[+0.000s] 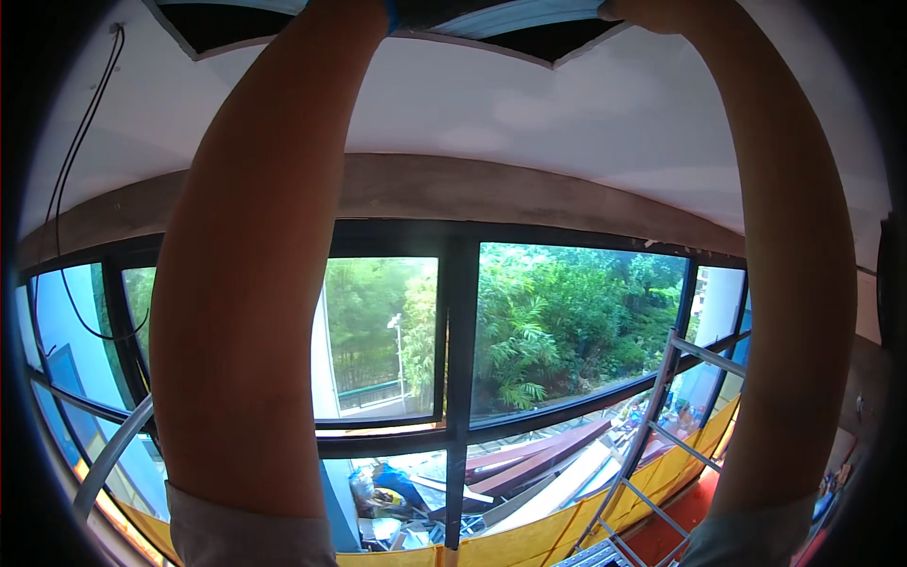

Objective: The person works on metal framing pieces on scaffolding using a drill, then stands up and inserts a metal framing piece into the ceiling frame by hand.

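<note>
Both my bare arms reach up toward an opening in the white ceiling [444,104]. My right hand [657,13] is partly cut off by the top edge. Its visible fingertip is closed against the right end of a pale, ribbed metal-looking strip [529,19] in the opening; the other fingers are hidden. My left forearm [255,274] runs past the top edge, so the left hand is out of sight. A bit of blue [391,15] shows by the left wrist, next to dark space. What the left hand touches cannot be seen.
Black-framed windows [461,331] span the far wall below a brown beam [472,194]. A metal ladder [652,425] stands at the right, and a curved metal rail [111,458] at the left. Black cables [68,170] hang at the left. Boards and debris [539,468] lie outside, behind yellow sheeting [529,539].
</note>
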Motion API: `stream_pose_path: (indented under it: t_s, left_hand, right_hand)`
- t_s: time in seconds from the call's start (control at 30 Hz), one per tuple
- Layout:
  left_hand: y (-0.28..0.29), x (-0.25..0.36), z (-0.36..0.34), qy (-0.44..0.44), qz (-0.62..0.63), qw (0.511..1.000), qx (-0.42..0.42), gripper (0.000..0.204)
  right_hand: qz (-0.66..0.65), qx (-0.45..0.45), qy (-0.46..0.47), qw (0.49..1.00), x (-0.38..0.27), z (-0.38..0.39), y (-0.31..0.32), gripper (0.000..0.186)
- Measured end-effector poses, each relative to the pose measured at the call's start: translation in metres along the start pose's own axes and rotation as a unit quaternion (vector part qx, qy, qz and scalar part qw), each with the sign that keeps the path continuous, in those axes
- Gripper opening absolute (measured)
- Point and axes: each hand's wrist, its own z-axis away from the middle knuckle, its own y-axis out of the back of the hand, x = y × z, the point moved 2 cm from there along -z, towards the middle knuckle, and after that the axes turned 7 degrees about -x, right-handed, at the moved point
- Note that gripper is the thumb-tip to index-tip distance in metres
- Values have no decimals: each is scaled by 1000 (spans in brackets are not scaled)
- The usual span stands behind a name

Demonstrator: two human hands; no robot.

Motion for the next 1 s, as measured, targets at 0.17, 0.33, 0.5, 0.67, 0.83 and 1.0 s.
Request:
stream_pose_path:
  t_s: [0.17,0.33,0.5,0.67,0.83,1.0]
  left_hand:
    - [7,-22,13,22,9,996,81,30]
    - [0,-45,-6,-52,-109,990,69,29]
    - [7,-50,35,-71,-229,969,60,25]
    - [-7,-42,14,-28,-338,941,20,21]
    - [-9,-45,8,-29,-291,955,37,20]
    - [-16,-56,9,-75,-235,959,138,19]
  right_hand:
    - [-3,-28,-26,999,2,-10,-2,35]
    - [-20,-25,-73,997,6,-11,-6,31]
    - [-80,30,-37,996,-3,-9,-4,34]
    - [-60,2,-55,997,6,-8,5,34]
    - [-59,36,-64,996,14,-9,3,33]
    - [-2,14,-61,998,2,-8,6,33]
